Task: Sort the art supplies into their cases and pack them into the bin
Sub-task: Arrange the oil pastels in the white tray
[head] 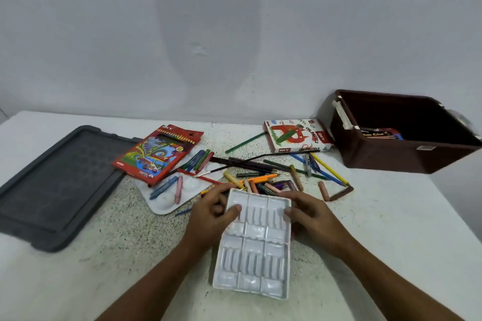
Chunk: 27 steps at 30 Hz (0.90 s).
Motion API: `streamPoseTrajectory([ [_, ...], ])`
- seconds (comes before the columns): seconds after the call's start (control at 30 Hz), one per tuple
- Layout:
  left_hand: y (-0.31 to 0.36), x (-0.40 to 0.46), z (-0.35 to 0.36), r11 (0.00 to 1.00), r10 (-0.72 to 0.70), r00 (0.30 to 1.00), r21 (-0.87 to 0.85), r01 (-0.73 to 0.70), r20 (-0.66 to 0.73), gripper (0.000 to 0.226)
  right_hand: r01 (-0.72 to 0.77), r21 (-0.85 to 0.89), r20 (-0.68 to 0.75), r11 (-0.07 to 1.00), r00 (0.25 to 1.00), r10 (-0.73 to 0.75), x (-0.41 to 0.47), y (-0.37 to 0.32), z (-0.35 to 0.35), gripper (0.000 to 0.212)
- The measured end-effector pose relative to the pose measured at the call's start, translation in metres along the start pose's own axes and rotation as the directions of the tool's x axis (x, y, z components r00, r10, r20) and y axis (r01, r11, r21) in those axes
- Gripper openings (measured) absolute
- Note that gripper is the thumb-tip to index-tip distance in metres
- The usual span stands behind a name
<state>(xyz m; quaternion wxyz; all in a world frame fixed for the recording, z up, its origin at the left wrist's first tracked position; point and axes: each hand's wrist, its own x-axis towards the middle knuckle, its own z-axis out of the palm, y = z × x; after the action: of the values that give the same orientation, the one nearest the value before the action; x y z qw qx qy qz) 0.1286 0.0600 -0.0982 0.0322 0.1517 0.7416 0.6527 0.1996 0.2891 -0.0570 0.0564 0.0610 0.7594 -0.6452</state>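
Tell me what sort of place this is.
Probably a plain room at home or in a classroom, set up for art work: a speckled white table against a bare pale wall, strewn with loose pencils and pastels, an oil pastels box and a brown storage bin.

1. We see soft, even, rather dim light, with no glare.
2. We note a faint oval shadow on the wall (pixel 208 23).
3. Wide-angle distortion bends the table (pixel 391 229) edges; the picture is slightly soft throughout.
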Motion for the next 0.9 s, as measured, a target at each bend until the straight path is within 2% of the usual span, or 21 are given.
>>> streamPoseTrajectory([
  [0.07,-0.005,-0.007,-0.002,0.998,0.031,0.998,0.047,-0.029,-0.052,0.039,0.122,-0.252,-0.107,0.960,0.983,-0.152,0.003,0.005,0.001,0.020],
  [0.13,-0.006,-0.012,-0.003,0.996,0.065,0.993,0.068,-0.059,-0.096,0.035,0.202,-0.471,-0.120,0.859,0.950,-0.289,0.011,0.009,0.001,0.019],
  [0.2,-0.007,-0.013,-0.003,0.992,0.091,0.990,0.093,-0.081,-0.112,0.030,0.255,-0.602,-0.043,0.757,0.936,-0.349,0.023,0.012,0.001,0.022],
  [0.27,-0.008,-0.013,-0.003,0.983,0.123,0.984,0.150,-0.103,-0.129,0.024,0.336,-0.702,0.105,0.628,0.921,-0.375,0.036,0.008,0.002,0.029],
  [0.4,-0.009,-0.015,0.001,0.963,0.153,0.980,0.240,-0.120,-0.124,0.017,0.487,-0.795,0.401,0.361,0.869,-0.290,0.061,-0.002,0.006,0.044],
  [0.5,-0.006,-0.018,0.005,0.928,0.219,0.970,0.329,-0.174,-0.105,0.009,0.512,-0.826,0.472,0.236,0.857,-0.208,0.073,-0.009,0.008,0.046],
  [0.57,-0.004,-0.020,0.005,0.916,0.241,0.964,0.356,-0.187,-0.113,0.016,0.533,-0.829,0.501,0.169,0.842,-0.202,0.075,-0.011,0.008,0.045],
  [0.73,-0.003,-0.023,0.006,0.856,0.297,0.949,0.469,-0.217,-0.102,0.019,0.575,-0.817,0.537,0.048,0.787,-0.304,0.074,-0.006,0.001,0.039],
  [0.9,-0.007,-0.024,0.012,0.682,0.347,0.937,0.699,-0.214,-0.052,0.024,0.600,-0.800,0.556,0.003,0.743,-0.373,0.071,-0.002,-0.011,0.045],
])
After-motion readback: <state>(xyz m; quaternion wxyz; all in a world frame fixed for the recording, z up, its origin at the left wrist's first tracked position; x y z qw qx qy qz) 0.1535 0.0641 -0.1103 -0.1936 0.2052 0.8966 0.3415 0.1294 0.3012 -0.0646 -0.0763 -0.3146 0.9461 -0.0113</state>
